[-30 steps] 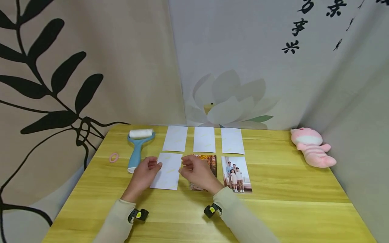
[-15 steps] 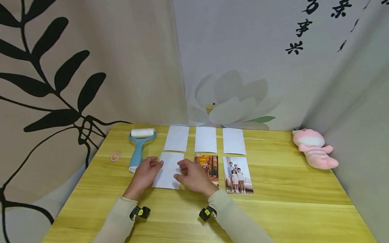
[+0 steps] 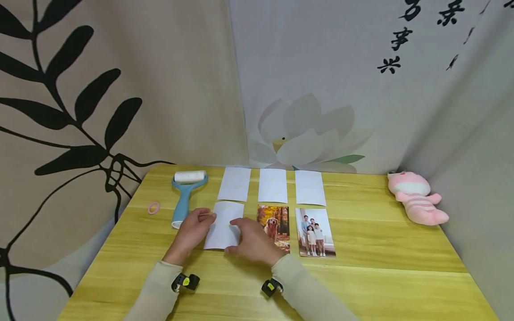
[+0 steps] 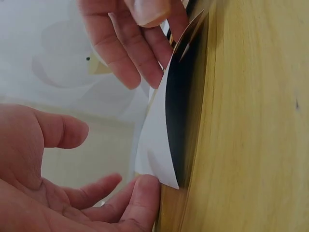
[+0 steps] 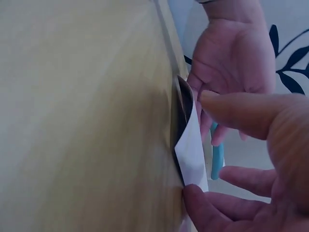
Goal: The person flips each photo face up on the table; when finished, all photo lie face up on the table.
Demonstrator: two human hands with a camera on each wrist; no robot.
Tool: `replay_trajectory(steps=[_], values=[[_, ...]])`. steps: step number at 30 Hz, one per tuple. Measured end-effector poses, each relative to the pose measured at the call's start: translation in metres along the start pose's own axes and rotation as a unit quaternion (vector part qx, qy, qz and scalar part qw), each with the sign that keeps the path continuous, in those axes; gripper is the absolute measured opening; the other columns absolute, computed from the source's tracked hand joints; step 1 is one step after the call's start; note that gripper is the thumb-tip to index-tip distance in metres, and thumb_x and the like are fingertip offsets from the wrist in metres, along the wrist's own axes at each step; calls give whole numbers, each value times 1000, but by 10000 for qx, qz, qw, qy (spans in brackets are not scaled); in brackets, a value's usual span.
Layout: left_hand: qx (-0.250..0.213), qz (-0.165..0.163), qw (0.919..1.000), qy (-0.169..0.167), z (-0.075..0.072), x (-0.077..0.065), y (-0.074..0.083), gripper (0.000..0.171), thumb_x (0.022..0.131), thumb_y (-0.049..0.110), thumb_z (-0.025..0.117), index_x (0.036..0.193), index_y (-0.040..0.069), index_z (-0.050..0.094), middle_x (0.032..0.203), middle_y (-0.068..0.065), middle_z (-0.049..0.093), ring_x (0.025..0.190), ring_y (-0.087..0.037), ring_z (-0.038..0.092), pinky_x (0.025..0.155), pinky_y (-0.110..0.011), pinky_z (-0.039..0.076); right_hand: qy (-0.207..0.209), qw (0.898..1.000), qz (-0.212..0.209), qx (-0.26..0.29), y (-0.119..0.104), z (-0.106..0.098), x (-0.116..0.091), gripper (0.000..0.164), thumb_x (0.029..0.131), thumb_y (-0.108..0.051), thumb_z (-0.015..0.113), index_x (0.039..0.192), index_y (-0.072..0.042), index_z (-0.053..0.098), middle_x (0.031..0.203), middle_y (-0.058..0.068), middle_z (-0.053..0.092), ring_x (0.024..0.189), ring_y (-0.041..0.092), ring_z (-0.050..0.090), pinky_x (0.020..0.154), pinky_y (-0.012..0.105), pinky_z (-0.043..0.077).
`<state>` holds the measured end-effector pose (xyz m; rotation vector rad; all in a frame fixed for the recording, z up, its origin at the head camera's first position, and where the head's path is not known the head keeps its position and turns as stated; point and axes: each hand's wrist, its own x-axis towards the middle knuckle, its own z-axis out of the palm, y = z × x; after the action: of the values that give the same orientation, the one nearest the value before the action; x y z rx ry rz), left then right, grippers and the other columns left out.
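Observation:
A white-backed photo card [image 3: 225, 229] lies face down between both hands in the head view. Its near edge bows up off the table, showing a dark underside [image 4: 181, 111] in the left wrist view. My left hand [image 3: 194, 229] is at its left side, fingertips touching the edge and thumb held apart. My right hand [image 3: 257, 240] is at the right side, with fingertips at the card's edge and thumb spread by the near corner. Right of it, partly covered by that hand, lies a dog photo [image 3: 277, 218]. Beyond that is a family photo [image 3: 315, 234].
Three more white-backed cards, left [image 3: 234, 184], middle [image 3: 273, 185] and right [image 3: 310, 187], form a row at the back. A blue-handled roller [image 3: 182, 200] and pink ring [image 3: 154, 207] lie left. A pink plush toy [image 3: 417, 198] rests at the table's right edge.
My right hand has moved left and slightly nearer over the card, uncovering most of the dog photo. The left hand stays at the card's left side. The card's near edge now curves up.

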<state>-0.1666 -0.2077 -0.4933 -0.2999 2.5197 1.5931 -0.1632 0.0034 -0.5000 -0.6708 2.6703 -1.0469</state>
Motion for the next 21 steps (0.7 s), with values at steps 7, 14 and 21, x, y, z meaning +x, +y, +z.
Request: replay_trajectory(steps=[7, 14, 21], values=[[-156, 31, 9999, -37, 1, 2, 0, 52, 109, 28, 58, 149, -5, 51, 143, -28, 60, 130, -38, 61, 103, -42, 55, -13, 9982, -206, -563, -1, 3, -3, 74, 80, -32, 92, 142, -7, 61, 144, 12, 62, 134, 30, 57, 112, 42, 50], [-75, 46, 10000, -36, 0, 3, -1, 49, 109, 26, 59, 146, -5, 54, 138, -27, 62, 124, -34, 63, 96, -35, 55, -34, 9960, -273, -849, -2, 3, -3, 68, 87, -32, 86, 144, -7, 60, 145, 10, 62, 135, 28, 56, 113, 40, 49], [237, 205, 9993, 195, -1, 2, -5, 46, 108, 25, 59, 145, -3, 58, 139, -25, 63, 129, -37, 61, 107, -48, 52, -97, 9961, -184, -859, -4, 2, -3, 71, 84, -31, 88, 144, -6, 60, 145, 12, 63, 135, 29, 57, 113, 39, 50]])
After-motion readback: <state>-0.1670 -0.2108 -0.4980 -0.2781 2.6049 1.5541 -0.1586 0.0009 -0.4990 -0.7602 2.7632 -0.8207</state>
